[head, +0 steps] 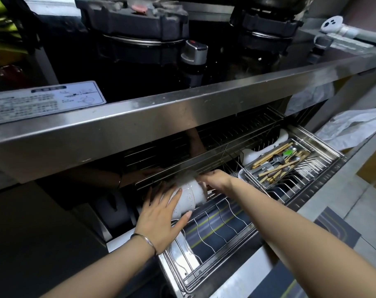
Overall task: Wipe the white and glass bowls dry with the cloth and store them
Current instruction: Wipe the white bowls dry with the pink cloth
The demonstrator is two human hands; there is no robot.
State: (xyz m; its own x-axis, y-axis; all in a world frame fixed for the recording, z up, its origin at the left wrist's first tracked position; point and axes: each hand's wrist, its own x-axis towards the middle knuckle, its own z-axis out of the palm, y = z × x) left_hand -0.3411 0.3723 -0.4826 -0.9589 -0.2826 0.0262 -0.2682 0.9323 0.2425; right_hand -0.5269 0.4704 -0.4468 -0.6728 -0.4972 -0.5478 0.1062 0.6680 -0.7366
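Note:
A white speckled bowl (190, 196) lies on its side in the wire rack (215, 229) of a pulled-out steel drawer under the stove. My left hand (161, 220) cups it from the near left, fingers and thumb spread round its wall. My right hand (215, 179) reaches over the bowl's far side and grips near its rim, fingers curled and partly hidden. A blurred glassy rim (188, 175) shows just above the white bowl, hard to make out. No cloth is in view.
A steel cutlery tray (290, 162) with chopsticks and spoons sits in the drawer's right part, white dishes (262, 151) behind it. The stove's steel front edge (182, 117) overhangs the drawer. Black burners stand above. A white plastic bag (354, 125) lies at right.

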